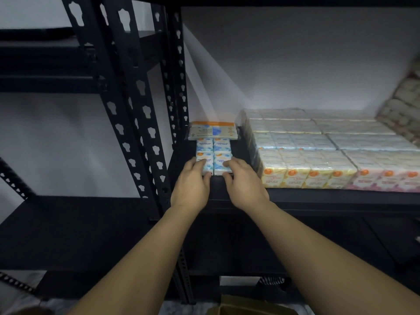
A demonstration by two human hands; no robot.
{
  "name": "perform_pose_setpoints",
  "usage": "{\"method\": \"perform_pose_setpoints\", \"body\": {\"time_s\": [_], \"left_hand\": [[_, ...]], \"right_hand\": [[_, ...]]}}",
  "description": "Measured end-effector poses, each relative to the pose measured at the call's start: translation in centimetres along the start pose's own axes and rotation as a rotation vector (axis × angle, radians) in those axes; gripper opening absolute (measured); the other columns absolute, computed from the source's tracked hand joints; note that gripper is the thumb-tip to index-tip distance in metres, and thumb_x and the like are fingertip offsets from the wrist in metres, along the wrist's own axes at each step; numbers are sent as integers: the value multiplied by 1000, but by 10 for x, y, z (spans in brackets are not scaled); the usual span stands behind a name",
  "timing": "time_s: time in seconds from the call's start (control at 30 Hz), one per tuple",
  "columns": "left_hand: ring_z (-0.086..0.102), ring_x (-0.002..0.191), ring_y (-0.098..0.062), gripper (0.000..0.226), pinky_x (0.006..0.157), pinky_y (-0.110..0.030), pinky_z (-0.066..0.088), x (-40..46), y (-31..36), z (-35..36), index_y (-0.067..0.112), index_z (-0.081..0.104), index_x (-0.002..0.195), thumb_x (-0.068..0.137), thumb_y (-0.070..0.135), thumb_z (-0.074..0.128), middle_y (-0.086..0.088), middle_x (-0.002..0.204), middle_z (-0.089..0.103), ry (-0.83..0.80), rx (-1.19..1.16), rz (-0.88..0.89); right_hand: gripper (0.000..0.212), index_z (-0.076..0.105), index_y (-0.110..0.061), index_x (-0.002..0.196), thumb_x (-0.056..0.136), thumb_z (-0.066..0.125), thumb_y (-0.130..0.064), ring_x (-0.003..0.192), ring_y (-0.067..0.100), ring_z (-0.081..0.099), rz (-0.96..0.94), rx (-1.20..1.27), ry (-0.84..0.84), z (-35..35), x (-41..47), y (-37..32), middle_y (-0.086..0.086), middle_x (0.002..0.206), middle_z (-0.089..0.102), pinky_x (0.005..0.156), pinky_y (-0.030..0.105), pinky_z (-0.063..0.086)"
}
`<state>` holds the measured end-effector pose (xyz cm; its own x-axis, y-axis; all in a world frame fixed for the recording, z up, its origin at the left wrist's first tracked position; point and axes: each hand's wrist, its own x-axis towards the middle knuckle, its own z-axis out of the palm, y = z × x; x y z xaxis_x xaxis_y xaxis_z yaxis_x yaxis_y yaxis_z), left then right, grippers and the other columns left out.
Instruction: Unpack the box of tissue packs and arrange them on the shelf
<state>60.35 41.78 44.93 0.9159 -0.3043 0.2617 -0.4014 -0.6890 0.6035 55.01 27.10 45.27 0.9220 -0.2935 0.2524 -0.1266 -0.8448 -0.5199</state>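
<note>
A blue-and-white pack of mini tissues [214,153] lies at the left end of the black shelf [318,196]. My left hand [193,185] grips its near left corner, fingers on top and thumb at the front edge. My right hand [242,181] grips its near right corner the same way. Behind it lies a flat grey-and-orange facial tissue pack [213,130]. To the right sits a wide block of yellow and pink tissue packs [318,151], several rows deep. A brown cardboard box [245,306] shows at the bottom edge.
Black slotted uprights [141,123] of the rack stand just left of the hands. A second black shelf unit [68,223] lies to the left at a lower level. A white wall backs the shelf. More wrapped packs [404,105] lean at the far right.
</note>
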Motion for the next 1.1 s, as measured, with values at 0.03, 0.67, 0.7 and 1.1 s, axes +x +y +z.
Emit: {"method": "perform_pose_setpoints", "body": {"time_s": [0.03, 0.67, 0.7, 1.1], "left_hand": [[48, 138, -22, 49, 105, -36, 45, 0, 0, 0, 20, 46, 153, 106, 29, 55, -1, 161, 37, 0, 0, 2], [25, 154, -28, 64, 119, -45, 34, -18, 4, -12, 21, 29, 160, 104, 30, 58, -7, 171, 13, -73, 45, 55], [23, 155, -28, 65, 120, -45, 33, -24, 5, -14, 21, 28, 161, 104, 31, 58, -7, 171, 12, -80, 50, 57], [20, 155, -27, 67, 125, -44, 27, -121, 84, -18, 18, 31, 160, 103, 39, 58, -7, 169, 22, -61, 129, 71]], "right_hand": [[38, 53, -20, 145, 107, 49, -26, 136, 18, 45, -2, -6, -3, 0, 0, 0, -1, 152, 47, 110, 38, 43], [58, 29, -23, 160, 108, 51, -31, 152, 28, 27, -18, 3, -148, -16, -18, -6, 9, 172, 12, 121, 40, 29], [58, 30, -21, 160, 107, 51, -31, 153, 27, 26, -18, 6, -155, -19, -24, -5, 9, 172, 12, 122, 39, 27], [49, 43, -19, 153, 107, 51, -34, 141, 15, 41, -110, 109, -94, -100, -138, 54, -3, 155, 44, 115, 32, 36]]}}
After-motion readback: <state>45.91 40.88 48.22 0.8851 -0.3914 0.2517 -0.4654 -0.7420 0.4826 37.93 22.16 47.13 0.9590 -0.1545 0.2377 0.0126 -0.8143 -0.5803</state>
